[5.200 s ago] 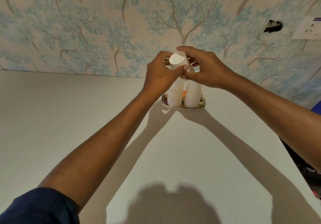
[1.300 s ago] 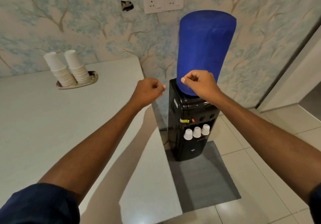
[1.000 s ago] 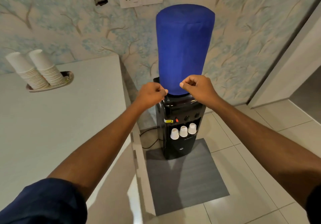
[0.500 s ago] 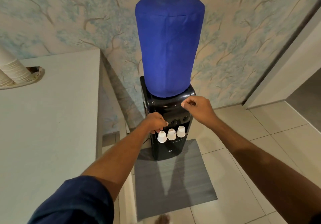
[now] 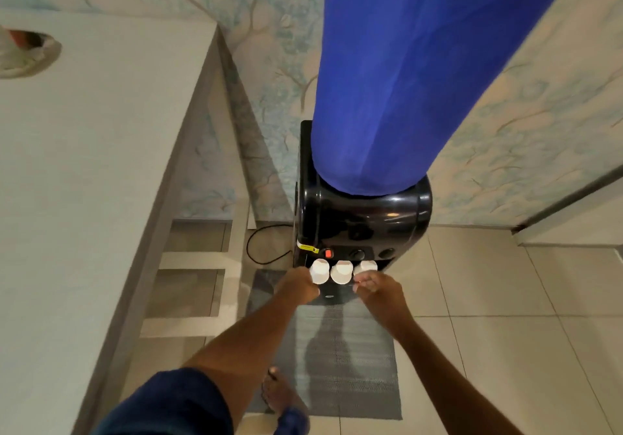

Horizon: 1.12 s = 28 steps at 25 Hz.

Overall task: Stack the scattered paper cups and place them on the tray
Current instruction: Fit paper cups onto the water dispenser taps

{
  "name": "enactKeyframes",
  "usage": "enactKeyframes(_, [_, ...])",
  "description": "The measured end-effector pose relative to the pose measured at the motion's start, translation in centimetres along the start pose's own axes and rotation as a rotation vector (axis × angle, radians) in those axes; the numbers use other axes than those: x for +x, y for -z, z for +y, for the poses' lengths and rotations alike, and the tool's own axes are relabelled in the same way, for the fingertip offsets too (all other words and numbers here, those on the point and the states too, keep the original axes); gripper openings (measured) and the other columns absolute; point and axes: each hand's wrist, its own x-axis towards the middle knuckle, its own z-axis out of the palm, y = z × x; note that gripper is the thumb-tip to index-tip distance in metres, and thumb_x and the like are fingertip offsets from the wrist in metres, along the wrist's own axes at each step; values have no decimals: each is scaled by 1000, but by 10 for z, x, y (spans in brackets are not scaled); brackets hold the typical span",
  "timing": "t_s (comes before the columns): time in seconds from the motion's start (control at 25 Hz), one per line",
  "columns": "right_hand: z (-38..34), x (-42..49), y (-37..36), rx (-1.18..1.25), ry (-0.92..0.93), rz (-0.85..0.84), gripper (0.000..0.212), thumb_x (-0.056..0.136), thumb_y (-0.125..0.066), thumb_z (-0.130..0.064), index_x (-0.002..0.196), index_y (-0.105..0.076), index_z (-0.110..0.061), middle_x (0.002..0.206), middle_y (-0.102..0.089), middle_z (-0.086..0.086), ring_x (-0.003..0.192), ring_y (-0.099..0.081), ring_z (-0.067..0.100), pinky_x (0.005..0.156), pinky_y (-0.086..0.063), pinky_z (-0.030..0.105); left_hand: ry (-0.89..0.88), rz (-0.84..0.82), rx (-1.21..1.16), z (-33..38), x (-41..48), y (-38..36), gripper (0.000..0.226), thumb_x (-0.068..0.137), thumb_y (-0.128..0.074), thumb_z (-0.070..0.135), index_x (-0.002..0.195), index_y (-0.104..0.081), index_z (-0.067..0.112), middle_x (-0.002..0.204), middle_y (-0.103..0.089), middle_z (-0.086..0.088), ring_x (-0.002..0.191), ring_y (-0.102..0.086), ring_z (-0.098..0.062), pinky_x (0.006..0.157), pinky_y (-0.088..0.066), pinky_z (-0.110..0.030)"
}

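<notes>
Three white paper cups stand upside down in a row in the niche of a black water dispenser (image 5: 362, 218): a left cup (image 5: 319, 271), a middle cup (image 5: 341, 272) and a right cup (image 5: 364, 266). My left hand (image 5: 298, 288) is curled against the left cup's side and lower part. The fingers of my right hand (image 5: 377, 288) close over the lower part of the right cup. The tray (image 5: 40, 60) lies at the far left edge of the white table (image 5: 84, 164); its stacked cups are almost cut off.
A blue-covered water bottle (image 5: 421, 73) rises from the dispenser close to the camera. A grey mat (image 5: 340, 360) lies on the tiled floor in front, with my foot (image 5: 279, 390) on it. A black cable (image 5: 266, 245) runs behind the table's end.
I have turned from the tray and stepped up to the dispenser. Both hands have dropped from its top to the row of cups and closed on the outer two.
</notes>
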Motion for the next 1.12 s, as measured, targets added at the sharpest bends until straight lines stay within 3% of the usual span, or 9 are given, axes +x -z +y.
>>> enactKeyframes(0.08, [22, 29, -27, -68, -37, -17, 25, 95, -75, -13, 120, -75, -12, 115, -79, 8, 93, -72, 16, 79, -52, 21, 10, 54, -18, -3, 27, -20, 48, 97, -67, 25, 142, -55, 11, 135, -68, -13, 125, -65, -34, 101, -55, -43])
enactKeyframes(0.2, [46, 61, -62, -128, -45, -41, 54, 94, -78, -15, 145, -61, -11, 142, -65, 12, 108, -72, 28, 90, -54, 33, 29, 90, 58, -7, 58, -45, 63, 99, -67, 24, 154, -38, 21, 131, -68, -10, 121, -68, -32, 88, -54, -40])
enactKeyframes(0.32, [66, 87, -87, -258, -13, -50, 77, 98, -74, -21, 164, -35, -20, 165, -42, 7, 118, -69, 33, 78, -50, 31, 30, 82, 121, -12, 90, -62, 68, 100, -69, 23, 158, -33, 25, 129, -68, -10, 119, -68, -30, 86, -54, -37])
enactKeyframes(0.4, [79, 106, -99, -375, 11, -47, 82, 102, -70, -30, 169, -24, -18, 172, -30, 8, 136, -59, 34, 85, -55, 35, 21, 98, 121, -15, 111, -72, 65, 100, -68, 22, 156, -35, 25, 130, -67, -9, 119, -69, -29, 88, -56, -37])
enactKeyframes(0.52, [89, 121, -109, -503, 13, -59, 74, 107, -61, -38, 168, -26, -15, 166, -43, 13, 142, -55, 32, 99, -54, 39, 17, 142, 113, -16, 131, -88, 50, 104, -64, 31, 149, -44, 19, 129, -66, -10, 117, -67, -27, 87, -55, -35])
enactKeyframes(0.68, [94, 132, -119, -506, 44, -14, 61, 108, -61, -31, 163, -40, -13, 137, -67, 19, 116, -69, 35, 80, -54, 37, 5, 203, 106, -22, 147, -108, 48, 107, -53, 50, 142, -47, 17, 127, -63, -11, 116, -64, -27, 85, -50, -34])
enactKeyframes(0.88, [95, 135, -121, -374, -6, 21, 53, 103, -69, -26, 152, -53, -13, 118, -76, 18, 100, -73, 38, 70, -45, 32, -2, 224, 100, -26, 151, -106, 47, 106, -52, 54, 137, -55, 19, 122, -66, -8, 114, -66, -25, 86, -52, -35])
enactKeyframes(0.96, [92, 129, -117, -384, 1, 28, 56, 100, -73, -25, 151, -56, -12, 122, -75, 18, 101, -74, 39, 70, -47, 31, -13, 210, 117, -26, 144, -98, 50, 103, -57, 57, 137, -55, 21, 121, -68, -6, 113, -68, -25, 84, -51, -35])
enactKeyframes(1.12, [84, 105, -102, -370, 59, 36, 66, 93, -81, -22, 152, -56, -5, 153, -59, 19, 111, -74, 43, 76, -61, 41, -55, 148, 194, -18, 121, -74, 57, 96, -66, 59, 140, -56, 24, 124, -71, -5, 114, -70, -26, 83, -52, -35])
